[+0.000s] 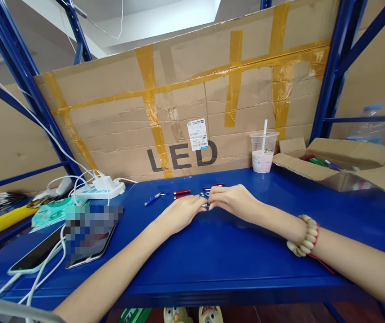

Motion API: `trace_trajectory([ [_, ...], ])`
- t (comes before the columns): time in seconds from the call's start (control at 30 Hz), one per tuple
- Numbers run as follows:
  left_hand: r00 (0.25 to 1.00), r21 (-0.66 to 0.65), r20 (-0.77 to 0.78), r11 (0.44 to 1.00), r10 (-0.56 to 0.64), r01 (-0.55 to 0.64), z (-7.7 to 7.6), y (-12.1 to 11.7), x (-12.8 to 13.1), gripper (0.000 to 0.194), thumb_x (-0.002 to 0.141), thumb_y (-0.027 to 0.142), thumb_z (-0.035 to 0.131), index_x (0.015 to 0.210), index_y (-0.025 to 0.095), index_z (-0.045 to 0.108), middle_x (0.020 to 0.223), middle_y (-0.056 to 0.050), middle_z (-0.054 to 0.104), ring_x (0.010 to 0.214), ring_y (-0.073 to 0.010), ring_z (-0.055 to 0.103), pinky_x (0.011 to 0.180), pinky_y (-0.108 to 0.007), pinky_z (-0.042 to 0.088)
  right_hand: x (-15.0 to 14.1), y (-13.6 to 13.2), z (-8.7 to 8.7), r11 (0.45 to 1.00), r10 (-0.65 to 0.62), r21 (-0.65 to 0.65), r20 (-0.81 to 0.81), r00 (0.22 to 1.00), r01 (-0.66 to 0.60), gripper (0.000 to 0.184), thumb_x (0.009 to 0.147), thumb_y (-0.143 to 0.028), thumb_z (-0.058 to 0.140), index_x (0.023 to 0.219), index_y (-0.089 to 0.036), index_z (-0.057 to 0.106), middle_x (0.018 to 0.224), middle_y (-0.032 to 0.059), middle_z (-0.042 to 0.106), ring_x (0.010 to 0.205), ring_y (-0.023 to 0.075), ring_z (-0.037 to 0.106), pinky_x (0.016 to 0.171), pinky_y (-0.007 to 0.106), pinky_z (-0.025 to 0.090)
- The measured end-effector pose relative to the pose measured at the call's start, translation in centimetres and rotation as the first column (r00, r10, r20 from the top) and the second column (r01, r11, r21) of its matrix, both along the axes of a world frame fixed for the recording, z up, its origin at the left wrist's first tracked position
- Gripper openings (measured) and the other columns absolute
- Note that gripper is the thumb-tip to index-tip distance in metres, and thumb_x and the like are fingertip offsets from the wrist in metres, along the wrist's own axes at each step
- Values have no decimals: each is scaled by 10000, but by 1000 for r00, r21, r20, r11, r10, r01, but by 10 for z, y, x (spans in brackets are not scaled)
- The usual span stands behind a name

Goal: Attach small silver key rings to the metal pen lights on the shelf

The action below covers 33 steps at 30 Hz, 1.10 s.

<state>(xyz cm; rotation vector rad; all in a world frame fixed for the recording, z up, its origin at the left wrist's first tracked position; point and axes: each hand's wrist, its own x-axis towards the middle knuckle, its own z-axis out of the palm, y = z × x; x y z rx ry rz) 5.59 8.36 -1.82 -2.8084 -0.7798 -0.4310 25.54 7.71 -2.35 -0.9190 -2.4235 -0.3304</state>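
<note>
Right hand: The hand (234,201) is left of the cup and nearer to the person; its fingers are bent and almost closed, with thumb and fingertips pinched on a small silvery piece (207,206).
Left hand: This hand (184,211) is farther left of the cup, palm down, fingers close together and a little curved. Its fingertips meet the same piece; whether they grip it or only touch it, I cannot tell.
Silvery piece: It is between the two hands, left of the cup, mostly covered by fingers, so its form is not clear to me.
Bracelet: Pale beads (308,235) with red cord go around the right wrist, to the right of the cup and nearer to the person.
Red pieces: Two short red tubes (182,192) lie side by side, left of the cup, just beyond the left hand. A slim red piece (213,186) lies less far left of the cup.
Blue piece: A shiny blue stick with a clip (152,200) lies well left of the cup.
Cup: It is clear plastic (262,161), upright, with pink drink and white straw, on the blue shelf (212,255).
Cardboard: A big taped sheet (121,134), printed "LED", stands behind the cup.
Box: An open carton (300,168) is right of the cup, with colourful things inside.
Power strip: White, with cables (111,192), far left of the cup.
Devices: A tablet (91,237) and a phone (37,251) lie far left of the cup, toward the person.
</note>
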Motion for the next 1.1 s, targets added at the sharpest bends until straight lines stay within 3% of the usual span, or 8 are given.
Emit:
trace_trajectory([
  [0.2, 1000, 79, -22, 997, -14, 16, -7, 3, 1, 320, 926, 298, 218, 873, 140, 491, 797, -58, 550, 750, -155, 538, 666, -262, 427, -4, -2, -1, 999, -36, -1, 125, 991, 37, 185, 844, -178, 429, 775, -202, 599, 853, 2, 616, 668, 91, 563, 460, 223, 228],
  [0.37, 995, 74, 99, 997, 29, -37, -8, -2, 5, 250, 925, 280, 243, 971, 155, 454, 904, -57, 562, 817, -149, 546, 694, -261, 443, -5, -3, -1, 996, -67, -48, 40, 997, 69, 205, 831, -125, 386, 815, -196, 577, 864, 4, 608, 719, 97, 559, 494, 214, 250],
  [0.77, 988, 185, 145, 980, 46, -72, -10, 2, 10, 324, 928, 300, 198, 966, 140, 478, 807, -58, 535, 740, -153, 490, 683, -291, 431, -10, -11, 2, 979, -22, -204, -174, 984, -14, 306, 872, -246, 339, 659, -165, 545, 741, 7, 600, 648, 102, 508, 599, 228, 313],
  [1.1, 966, -29, 257, 999, 29, -22, -12, -1, 11, 210, 918, 260, 281, 1012, 169, 446, 933, -36, 561, 848, -136, 518, 774, -269, 422, -6, -8, 3, 977, 20, -206, -168, 986, -55, 321, 883, -289, 330, 676, -167, 542, 738, 4, 596, 675, 108, 509, 626, 230, 330],
])
